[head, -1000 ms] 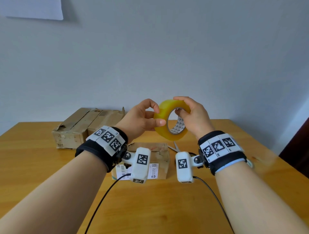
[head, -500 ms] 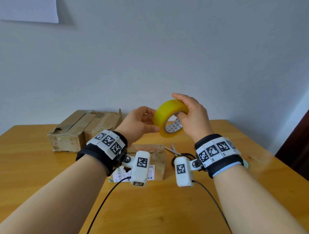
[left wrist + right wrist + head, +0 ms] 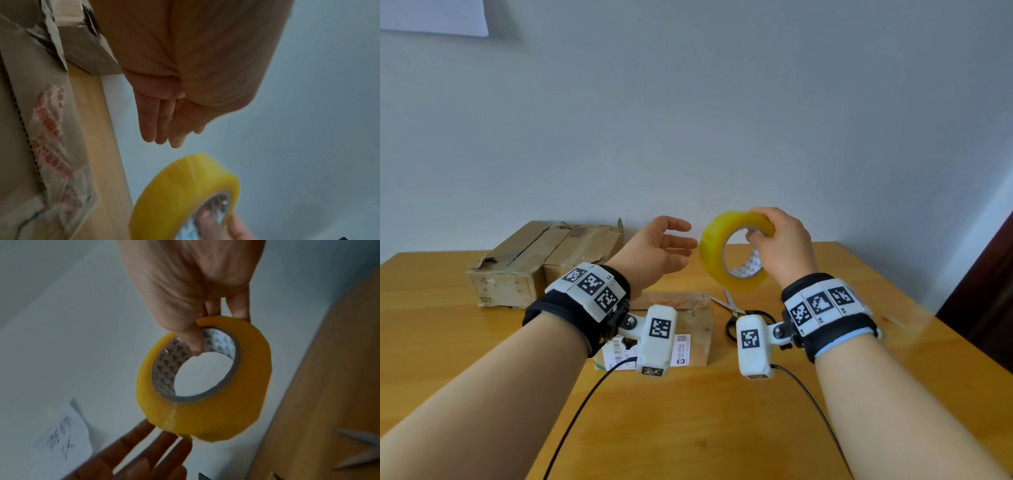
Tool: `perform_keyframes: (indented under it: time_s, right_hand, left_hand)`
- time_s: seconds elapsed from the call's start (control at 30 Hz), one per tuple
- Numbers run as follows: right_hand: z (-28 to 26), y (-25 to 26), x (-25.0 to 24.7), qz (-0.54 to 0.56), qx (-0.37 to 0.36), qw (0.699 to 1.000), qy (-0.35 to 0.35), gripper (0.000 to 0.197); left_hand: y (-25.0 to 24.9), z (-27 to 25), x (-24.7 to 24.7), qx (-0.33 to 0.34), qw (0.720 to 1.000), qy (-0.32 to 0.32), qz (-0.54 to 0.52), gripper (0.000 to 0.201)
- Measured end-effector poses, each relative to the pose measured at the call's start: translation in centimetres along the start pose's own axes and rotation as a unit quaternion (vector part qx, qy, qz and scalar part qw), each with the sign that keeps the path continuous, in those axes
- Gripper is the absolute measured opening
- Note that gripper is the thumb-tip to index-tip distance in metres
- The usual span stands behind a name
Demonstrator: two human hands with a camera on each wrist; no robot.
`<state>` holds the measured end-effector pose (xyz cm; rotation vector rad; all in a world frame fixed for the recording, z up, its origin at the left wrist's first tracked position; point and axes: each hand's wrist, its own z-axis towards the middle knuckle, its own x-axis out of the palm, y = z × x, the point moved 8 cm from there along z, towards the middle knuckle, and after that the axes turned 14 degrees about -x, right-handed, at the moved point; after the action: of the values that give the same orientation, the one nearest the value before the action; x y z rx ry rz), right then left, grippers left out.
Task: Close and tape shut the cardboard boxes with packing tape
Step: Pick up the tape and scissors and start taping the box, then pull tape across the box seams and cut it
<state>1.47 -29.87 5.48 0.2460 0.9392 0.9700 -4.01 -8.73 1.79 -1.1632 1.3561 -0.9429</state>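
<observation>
Scissors (image 3: 736,306) right of small box (image 3: 688,329)

Left hand (image 3: 654,251) let go of tape roll (image 3: 734,251), fingers now spread just beside it; right hand (image 3: 782,246) alone holds roll.

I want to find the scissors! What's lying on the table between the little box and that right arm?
The scissors lie there, beside the small cardboard box, under the tape roll; the head view shows it.

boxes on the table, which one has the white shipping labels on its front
The small box near the person, below the left hand. The bigger box at the back left by the wall shows bare, torn cardboard instead.
</observation>
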Motion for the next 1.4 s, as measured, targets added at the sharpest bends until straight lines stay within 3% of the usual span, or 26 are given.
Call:
perform_keyframes:
  time_s: [0.13,0.27,0.37,0.57,0.73,0.83,1.0,1.13,1.27,1.33,1.4]
  right_hand:
    - [-2.0,-4.7,1.3,0.031,0.132,0.990,0.039,0.005]
    - [-4.8,-8.2,3.1,0.093,0.266,0.957,0.072,0.013]
    - [-6.0,-9.6,4.1,0.133,0.331,0.930,0.085,0.004]
    - [-6.8,-10.5,5.3,0.136,0.395,0.905,0.083,0.047]
    - [-7.7,-11.4,6.7,0.148,0.430,0.888,0.069,0.059]
    - [-7.7,-12.2,7.4,0.178,0.446,0.877,0.031,0.062]
    - [-6.9,-12.1,8.2,0.157,0.410,0.898,0.038,0.051]
    - [-6.1,-10.3,7.5,0.087,0.384,0.916,0.074,0.042]
    - [-3.7,-7.1,6.8,-0.049,0.257,0.960,0.104,0.042]
    - [-3.1,-3.7,8.2,-0.015,0.176,0.972,0.157,0.050]
    - [-3.7,-0.7,10.3,0.022,0.137,0.956,0.258,0.060]
  left_hand:
    - [0.8,0.2,-1.9,-0.032,0.998,-0.048,-0.018,0.053]
    - [1.5,0.2,-4.1,-0.052,0.992,-0.101,-0.051,0.054]
    - [2.3,-0.1,-5.9,-0.059,0.988,-0.128,-0.061,0.053]
    - [4.0,-0.6,-7.0,-0.073,0.990,-0.114,0.034,0.048]
    - [5.6,-0.9,-6.5,-0.080,0.993,-0.077,0.040,0.042]
    - [6.4,-1.2,-6.3,-0.094,0.993,-0.042,0.052,0.054]
    - [7.4,-1.8,-5.7,-0.128,0.980,0.015,0.152,0.084]
    - [8.8,-2.0,-5.3,-0.163,0.970,0.059,0.173,0.089]
    - [9.3,-2.0,-5.0,-0.172,0.971,0.067,0.151,0.085]
    - [9.4,-2.0,-5.0,-0.172,0.972,0.066,0.149,0.085]
    - [9.4,-1.9,-4.9,-0.175,0.972,0.065,0.145,0.084]
